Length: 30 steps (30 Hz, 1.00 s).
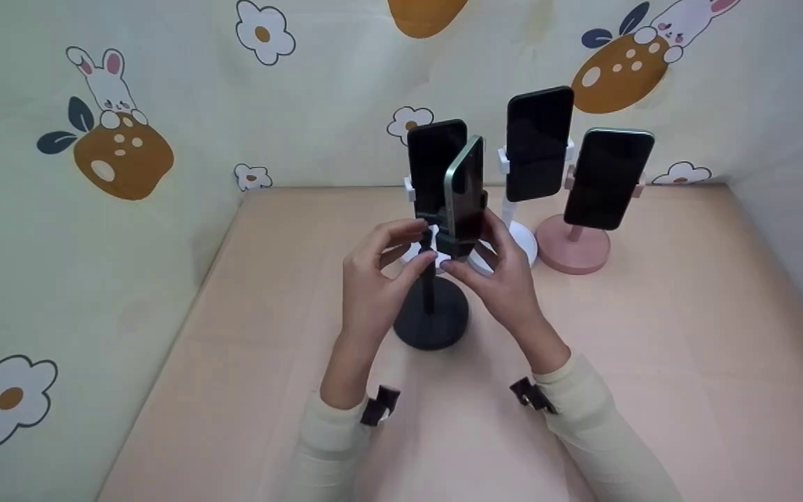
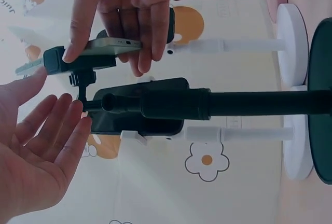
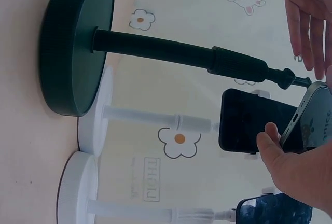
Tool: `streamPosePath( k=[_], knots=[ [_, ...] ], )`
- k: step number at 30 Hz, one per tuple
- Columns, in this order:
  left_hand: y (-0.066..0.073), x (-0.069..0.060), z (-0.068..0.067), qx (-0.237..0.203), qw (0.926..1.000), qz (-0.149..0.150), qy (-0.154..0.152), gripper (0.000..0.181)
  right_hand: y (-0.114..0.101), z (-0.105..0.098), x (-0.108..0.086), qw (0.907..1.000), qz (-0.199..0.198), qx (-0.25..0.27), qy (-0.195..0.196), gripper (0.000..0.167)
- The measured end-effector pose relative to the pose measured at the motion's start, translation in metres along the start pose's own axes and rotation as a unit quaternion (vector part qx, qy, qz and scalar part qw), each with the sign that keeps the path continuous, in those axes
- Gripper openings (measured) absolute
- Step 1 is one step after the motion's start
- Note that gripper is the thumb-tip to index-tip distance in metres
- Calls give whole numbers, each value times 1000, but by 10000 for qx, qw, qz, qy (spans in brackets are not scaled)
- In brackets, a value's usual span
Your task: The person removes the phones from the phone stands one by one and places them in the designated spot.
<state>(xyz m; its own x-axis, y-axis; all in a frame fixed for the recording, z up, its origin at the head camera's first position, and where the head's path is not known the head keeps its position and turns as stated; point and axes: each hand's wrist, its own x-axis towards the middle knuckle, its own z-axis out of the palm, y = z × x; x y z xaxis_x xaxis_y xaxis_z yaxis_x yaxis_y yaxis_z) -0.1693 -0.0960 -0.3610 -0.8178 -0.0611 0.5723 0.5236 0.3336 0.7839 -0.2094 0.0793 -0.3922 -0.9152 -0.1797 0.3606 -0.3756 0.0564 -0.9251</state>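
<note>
A phone (image 1: 466, 192) with a pale green edge sits in the clamp (image 2: 56, 61) of a black phone stand (image 1: 431, 317), turned nearly edge-on in the head view. My right hand (image 1: 511, 279) grips phone and clamp from the right side, thumb on the clamp and fingers along the phone. At the left of the stand's neck, my left hand (image 1: 377, 275) has its fingers loosely extended. Its thumb tip lies at the clamp's edge in the left wrist view. The stand's round base rests on the table.
Behind stand two white stands, one with a white base (image 1: 523, 244), holding dark phones (image 1: 539, 146) (image 1: 436, 157). A pink stand (image 1: 574, 247) with another phone (image 1: 610, 178) is at the right. A patterned sheet (image 1: 318, 118) backs the pinkish table (image 1: 255, 362).
</note>
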Motion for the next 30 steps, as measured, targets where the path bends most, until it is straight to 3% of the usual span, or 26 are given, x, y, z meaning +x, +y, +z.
streamPosePath(
  k=[9,17,23,30],
  knots=[
    [5,6,9,-56,9999,153,-44,41,0,-2,0,9999,-99,-57,-29,87],
    [5,3,16,60,9998,169,22,42,0,-4,-1,9998,-156,-99,-99,89],
    [12,2,22,821,9964,197,29,44,-3,-5,-1,9998,-56,-189,-63,83],
    [20,5,26,1924,9804,319,272,43,-5,-5,4,9996,37,-284,-82,78]
  ],
)
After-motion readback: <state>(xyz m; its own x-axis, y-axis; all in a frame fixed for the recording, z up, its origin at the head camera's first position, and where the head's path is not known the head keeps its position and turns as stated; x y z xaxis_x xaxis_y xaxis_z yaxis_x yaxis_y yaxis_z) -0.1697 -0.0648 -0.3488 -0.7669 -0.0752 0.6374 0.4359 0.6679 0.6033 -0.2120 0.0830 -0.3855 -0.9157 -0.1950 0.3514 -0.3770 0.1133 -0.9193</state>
